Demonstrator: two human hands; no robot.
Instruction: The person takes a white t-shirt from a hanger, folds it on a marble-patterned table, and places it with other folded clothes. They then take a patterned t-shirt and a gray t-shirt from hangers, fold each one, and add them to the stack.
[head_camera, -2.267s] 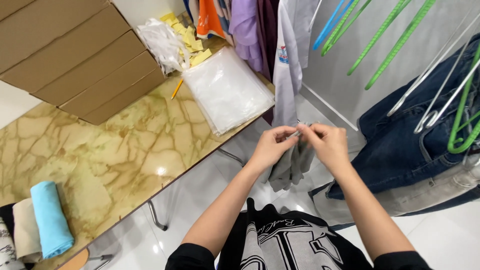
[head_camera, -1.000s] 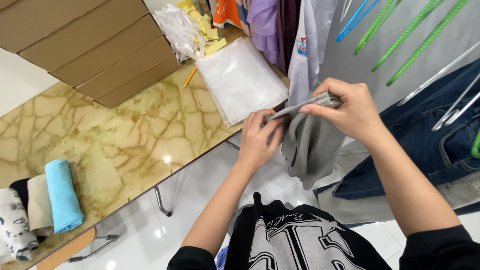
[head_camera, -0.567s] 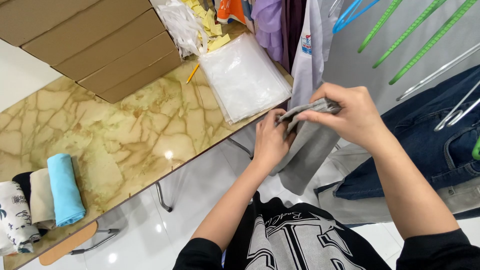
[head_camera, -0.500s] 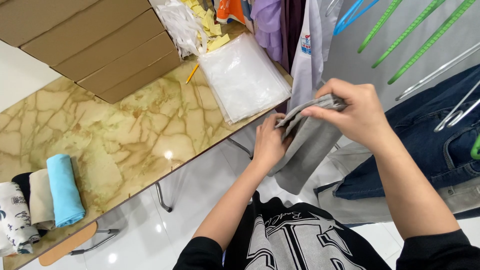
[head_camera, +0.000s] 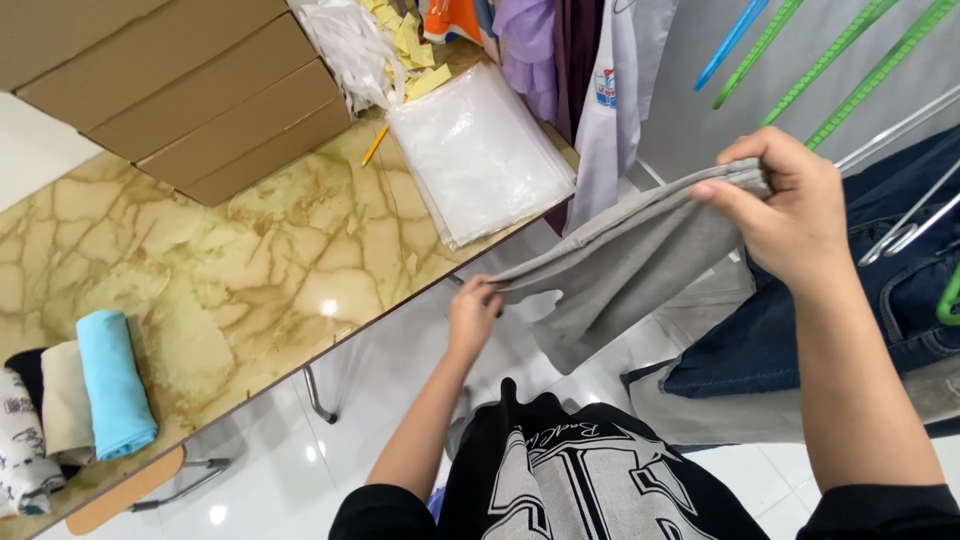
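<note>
Two hands on one grey cloth (head_camera: 625, 265), stretched in the air beside the marble table (head_camera: 230, 290); left hand (head_camera: 472, 312) pinches the lower end with fingers closed on the edge; right hand (head_camera: 790, 205) is up higher, fingers curled tight round the bunched upper end; cloth sags between them. On the table, a stack of clear plastic bags (head_camera: 480, 150), a yellow pencil (head_camera: 375, 146), cardboard boxes (head_camera: 190, 95); rolled cloths (head_camera: 85, 395) at the near corner; blue jeans (head_camera: 800, 330) hang just right.
</note>
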